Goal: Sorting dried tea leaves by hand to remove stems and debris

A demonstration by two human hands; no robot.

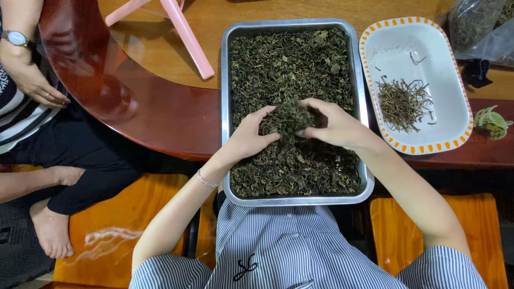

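Cupping a loose clump of dried dark green leaves (288, 119) between them, the left hand (250, 135) and the right hand (336, 124) meet over the middle of a rectangular metal tray (225, 107). Both hands curl inward, fingers bent around the clump, holding it raised a little above the rest of the leaves that fill the tray from end to end. A thin silver bracelet (206, 180) sits on the left wrist.

Just right of the tray lies a white oblong dish with an orange-and-white checked rim (369, 85); a small heap of thin brown stems (402, 103) rests in its middle. Beyond the dish, at the top right corner, a clear plastic bag (476, 27) holds more dark dried leaves. A small green object (491, 121) lies near the dish's right edge.

Tray and dish rest on a glossy reddish-brown wooden table (160, 118) with a curved edge and a lighter wood centre, where a pink plastic piece (184, 32) lies. Orange wooden stools (128, 219) stand below. At the left sits another person, their hand (37, 83) resting at the table edge, a wristwatch (16, 38) above it.
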